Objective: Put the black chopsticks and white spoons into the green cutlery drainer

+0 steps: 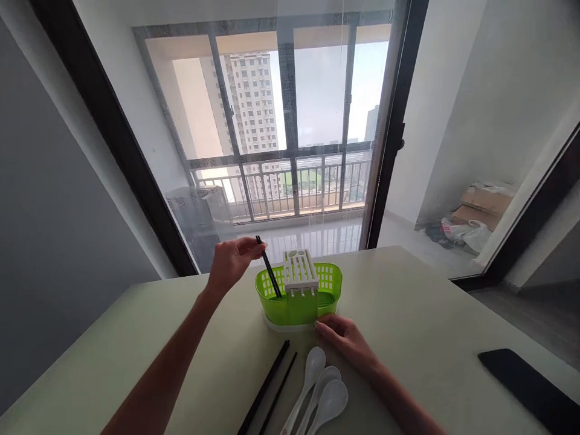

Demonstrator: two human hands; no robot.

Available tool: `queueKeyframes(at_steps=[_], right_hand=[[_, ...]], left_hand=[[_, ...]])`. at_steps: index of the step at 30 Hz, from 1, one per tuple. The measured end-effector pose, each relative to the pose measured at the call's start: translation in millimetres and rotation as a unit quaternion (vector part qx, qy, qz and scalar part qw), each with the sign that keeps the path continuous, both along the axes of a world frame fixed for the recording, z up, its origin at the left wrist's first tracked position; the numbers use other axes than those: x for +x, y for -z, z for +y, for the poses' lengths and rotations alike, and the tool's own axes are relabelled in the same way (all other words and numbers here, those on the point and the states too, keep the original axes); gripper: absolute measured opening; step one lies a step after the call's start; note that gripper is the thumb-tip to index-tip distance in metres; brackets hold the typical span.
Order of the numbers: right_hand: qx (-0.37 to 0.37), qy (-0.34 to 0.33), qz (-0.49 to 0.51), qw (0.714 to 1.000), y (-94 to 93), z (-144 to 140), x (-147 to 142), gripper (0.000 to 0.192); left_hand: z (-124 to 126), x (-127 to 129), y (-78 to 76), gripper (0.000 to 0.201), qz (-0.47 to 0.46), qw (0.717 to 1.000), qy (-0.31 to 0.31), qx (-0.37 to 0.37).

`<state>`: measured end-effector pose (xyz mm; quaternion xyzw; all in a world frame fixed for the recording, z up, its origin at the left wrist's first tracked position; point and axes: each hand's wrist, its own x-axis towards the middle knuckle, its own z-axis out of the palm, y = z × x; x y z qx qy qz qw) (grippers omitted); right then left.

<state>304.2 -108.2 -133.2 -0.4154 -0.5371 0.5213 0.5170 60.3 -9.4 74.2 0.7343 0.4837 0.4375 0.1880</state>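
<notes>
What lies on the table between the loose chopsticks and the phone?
In the head view, three white spoons and the right forearm lie between the chopsticks and phone.

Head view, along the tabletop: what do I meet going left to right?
Left hand holding a black chopstick → green basket with its white divider → dark phone at the far right. The loose chopsticks, white spoons and right hand overlap the basket's span, so I leave them out.

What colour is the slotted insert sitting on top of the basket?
White, on the green basket; the insert shows in the head view.
</notes>
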Motion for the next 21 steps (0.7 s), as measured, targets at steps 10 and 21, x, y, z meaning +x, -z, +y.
queueKeyframes(at_steps=[10,21], right_hand=[[0.02,-0.011,-0.01,1.0,-6.2,1.7,-0.6,0.047],[0.018,-0.004,-0.001,1.0,-4.0,1.6,0.3,0.05]], left_hand=[[50.8,29.3,10.8,0.046,0.002,0.995,0.087,-0.058],[51.0,29.1,24.0,0.052,0.028,0.996,0.078,-0.043]])
